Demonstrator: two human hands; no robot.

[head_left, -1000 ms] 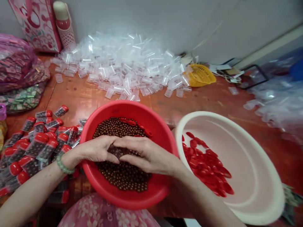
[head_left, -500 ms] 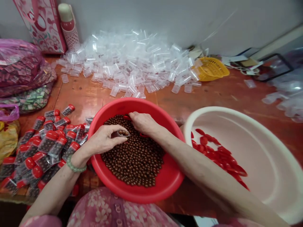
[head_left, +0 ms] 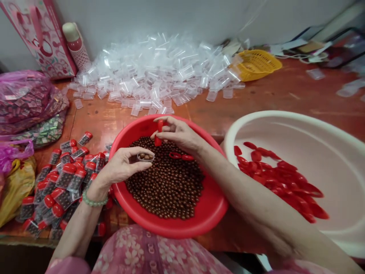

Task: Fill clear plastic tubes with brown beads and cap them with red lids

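My left hand [head_left: 125, 164] is closed around a small clear plastic container [head_left: 146, 156], its open mouth facing up and brown balls showing inside. Between the thumb and fingers of my right hand [head_left: 178, 133] is a red cap [head_left: 158, 133], held above the basin and a little beyond the container. Both hands are over a red basin [head_left: 182, 227] part-filled with shiny brown balls [head_left: 168, 190]. On the balls, below my right hand, lie more red caps [head_left: 181, 156].
Filled, red-capped containers [head_left: 68, 175] are piled at left beside plastic bags [head_left: 23, 99]. A white tub [head_left: 336, 152] with red caps [head_left: 279, 179] stands at right. Behind are a heap of clear containers [head_left: 159, 72], a yellow basket [head_left: 258, 64], a thermos [head_left: 75, 45] and a pink bag [head_left: 42, 42].
My right hand has risen from the balls with a red cap in its fingers. My left hand still holds the filled container over the basin. The view has shifted slightly.
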